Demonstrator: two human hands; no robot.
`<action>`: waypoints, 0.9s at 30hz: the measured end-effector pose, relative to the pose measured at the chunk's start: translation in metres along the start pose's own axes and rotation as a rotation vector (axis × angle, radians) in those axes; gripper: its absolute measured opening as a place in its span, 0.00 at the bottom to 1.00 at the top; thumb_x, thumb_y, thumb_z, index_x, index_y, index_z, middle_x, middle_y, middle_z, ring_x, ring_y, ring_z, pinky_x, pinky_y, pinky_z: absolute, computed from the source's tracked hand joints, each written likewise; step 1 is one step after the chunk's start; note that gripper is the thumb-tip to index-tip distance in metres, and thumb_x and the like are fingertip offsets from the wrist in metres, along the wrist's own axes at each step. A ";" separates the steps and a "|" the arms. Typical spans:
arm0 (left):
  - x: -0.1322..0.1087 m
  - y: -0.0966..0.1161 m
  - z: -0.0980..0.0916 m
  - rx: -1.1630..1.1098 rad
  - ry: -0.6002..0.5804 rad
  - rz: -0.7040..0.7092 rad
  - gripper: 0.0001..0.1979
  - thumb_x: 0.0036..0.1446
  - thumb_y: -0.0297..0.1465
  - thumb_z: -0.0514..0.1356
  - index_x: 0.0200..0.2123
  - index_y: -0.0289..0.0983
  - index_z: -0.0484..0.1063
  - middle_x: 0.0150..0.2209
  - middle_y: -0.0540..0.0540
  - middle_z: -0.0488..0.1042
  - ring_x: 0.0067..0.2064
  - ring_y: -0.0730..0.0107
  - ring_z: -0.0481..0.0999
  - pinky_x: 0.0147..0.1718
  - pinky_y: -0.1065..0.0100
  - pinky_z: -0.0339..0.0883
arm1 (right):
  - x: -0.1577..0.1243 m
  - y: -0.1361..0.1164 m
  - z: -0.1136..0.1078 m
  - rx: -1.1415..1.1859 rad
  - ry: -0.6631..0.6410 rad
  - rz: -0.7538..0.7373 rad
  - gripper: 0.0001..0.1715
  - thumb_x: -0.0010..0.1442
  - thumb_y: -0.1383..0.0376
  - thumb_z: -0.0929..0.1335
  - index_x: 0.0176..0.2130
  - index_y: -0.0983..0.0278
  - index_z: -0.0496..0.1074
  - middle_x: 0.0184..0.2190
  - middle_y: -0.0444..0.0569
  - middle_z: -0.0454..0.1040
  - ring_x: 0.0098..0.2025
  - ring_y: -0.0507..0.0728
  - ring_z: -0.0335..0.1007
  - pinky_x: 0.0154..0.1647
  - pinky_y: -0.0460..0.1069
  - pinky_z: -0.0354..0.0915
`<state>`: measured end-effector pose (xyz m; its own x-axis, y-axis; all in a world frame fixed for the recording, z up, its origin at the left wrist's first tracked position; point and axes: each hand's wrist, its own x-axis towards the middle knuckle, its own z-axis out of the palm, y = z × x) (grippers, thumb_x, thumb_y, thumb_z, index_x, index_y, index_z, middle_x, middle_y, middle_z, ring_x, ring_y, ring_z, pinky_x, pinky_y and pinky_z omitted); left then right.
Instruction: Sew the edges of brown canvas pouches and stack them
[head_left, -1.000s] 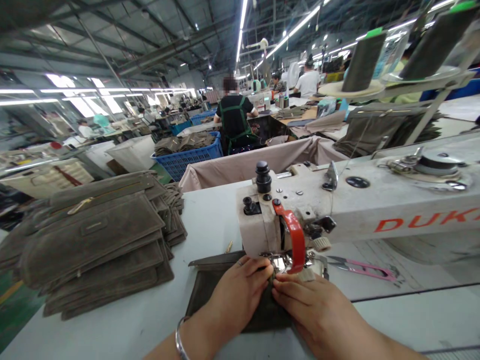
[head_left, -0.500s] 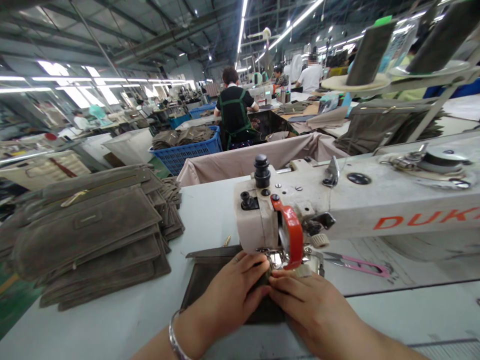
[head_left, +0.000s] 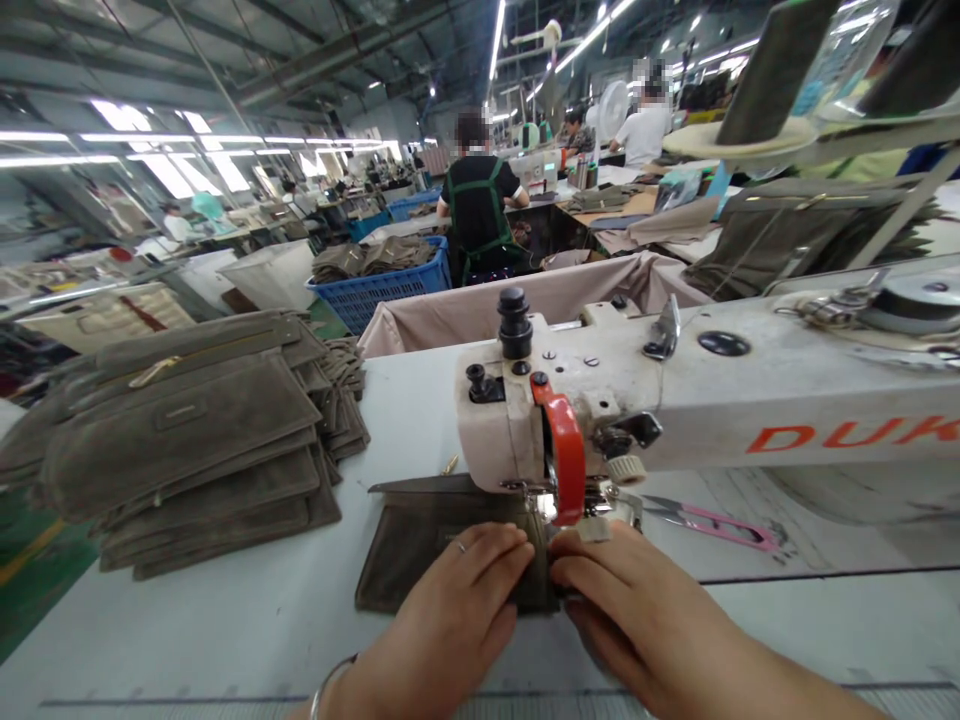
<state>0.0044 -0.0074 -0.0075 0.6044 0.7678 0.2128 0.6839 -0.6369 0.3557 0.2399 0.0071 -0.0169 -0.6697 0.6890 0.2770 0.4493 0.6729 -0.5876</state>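
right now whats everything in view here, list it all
work table: one, white, under everything below
sewing machine: one, off-white with red lettering, right of centre
thread cones: two, dark grey, on a stand top right
snips: one pair, pink handles, right of the needle
suede pouch: one, dark brown, under the hands
stacked pouches: many, grey-brown, table left
plastic crate: one, blue, beyond the table
co-worker: one, black top, green apron, ahead
left hand: on the pouch, silver bangle
right hand: on the pouch
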 end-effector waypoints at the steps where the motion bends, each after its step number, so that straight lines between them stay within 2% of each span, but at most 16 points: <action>1: 0.000 -0.003 0.000 -0.013 0.024 -0.014 0.23 0.58 0.19 0.52 0.57 0.35 0.65 0.55 0.42 0.72 0.58 0.64 0.69 0.61 0.60 0.64 | 0.000 -0.001 0.001 -0.002 0.012 0.013 0.17 0.61 0.73 0.62 0.49 0.62 0.66 0.45 0.53 0.70 0.49 0.62 0.64 0.52 0.60 0.62; 4: 0.001 -0.012 -0.005 -0.064 0.116 -0.102 0.21 0.64 0.21 0.49 0.58 0.39 0.64 0.56 0.44 0.71 0.58 0.69 0.69 0.59 0.64 0.66 | 0.001 -0.004 0.001 -0.029 -0.008 -0.005 0.23 0.60 0.72 0.63 0.55 0.61 0.64 0.52 0.51 0.69 0.51 0.61 0.64 0.53 0.59 0.61; 6: 0.004 -0.015 -0.009 -0.069 0.127 -0.096 0.21 0.65 0.21 0.48 0.59 0.40 0.62 0.57 0.45 0.70 0.60 0.71 0.68 0.59 0.65 0.65 | 0.004 -0.007 0.000 -0.055 -0.060 -0.064 0.21 0.61 0.72 0.63 0.54 0.60 0.66 0.54 0.48 0.69 0.52 0.60 0.64 0.54 0.58 0.60; 9: 0.008 -0.014 -0.012 -0.007 0.051 0.065 0.22 0.64 0.19 0.47 0.60 0.37 0.60 0.59 0.45 0.69 0.62 0.71 0.64 0.62 0.65 0.61 | 0.008 -0.009 0.002 -0.071 -0.071 -0.111 0.15 0.62 0.71 0.64 0.48 0.60 0.71 0.51 0.46 0.72 0.51 0.58 0.66 0.54 0.56 0.60; 12: 0.009 -0.012 -0.006 0.087 -0.065 0.190 0.22 0.65 0.19 0.47 0.60 0.34 0.59 0.60 0.44 0.67 0.65 0.70 0.60 0.65 0.63 0.56 | 0.008 -0.007 0.007 -0.086 -0.052 -0.099 0.12 0.60 0.69 0.67 0.45 0.60 0.72 0.45 0.44 0.75 0.48 0.58 0.67 0.51 0.54 0.61; 15: 0.006 -0.013 0.005 0.130 -0.124 0.177 0.21 0.65 0.19 0.48 0.60 0.34 0.60 0.62 0.44 0.64 0.65 0.68 0.58 0.66 0.60 0.54 | 0.005 -0.003 0.010 -0.101 -0.056 -0.110 0.14 0.59 0.69 0.68 0.46 0.59 0.73 0.41 0.45 0.75 0.48 0.58 0.67 0.51 0.54 0.61; 18: 0.005 -0.014 0.011 0.139 -0.119 0.190 0.21 0.63 0.19 0.50 0.59 0.32 0.61 0.62 0.42 0.64 0.65 0.65 0.59 0.65 0.59 0.55 | 0.002 -0.001 0.011 -0.097 -0.060 -0.118 0.17 0.58 0.71 0.66 0.48 0.61 0.73 0.42 0.47 0.75 0.50 0.58 0.66 0.52 0.54 0.61; 23: 0.010 -0.011 0.003 0.151 -0.155 0.223 0.20 0.63 0.20 0.51 0.58 0.30 0.62 0.61 0.40 0.64 0.64 0.61 0.59 0.65 0.59 0.56 | 0.001 0.000 0.014 -0.103 -0.001 -0.155 0.17 0.61 0.71 0.63 0.47 0.60 0.73 0.41 0.46 0.75 0.48 0.58 0.68 0.52 0.54 0.62; 27: 0.017 -0.012 -0.004 0.131 -0.145 0.247 0.17 0.64 0.22 0.52 0.55 0.31 0.64 0.59 0.40 0.67 0.63 0.62 0.61 0.63 0.60 0.59 | 0.002 0.002 0.019 -0.107 0.054 -0.196 0.15 0.63 0.68 0.63 0.48 0.59 0.73 0.42 0.45 0.76 0.49 0.58 0.68 0.50 0.53 0.63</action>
<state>0.0049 0.0131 -0.0044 0.8041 0.5770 0.1432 0.5504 -0.8136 0.1875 0.2278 0.0049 -0.0317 -0.7192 0.5535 0.4200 0.3754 0.8182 -0.4354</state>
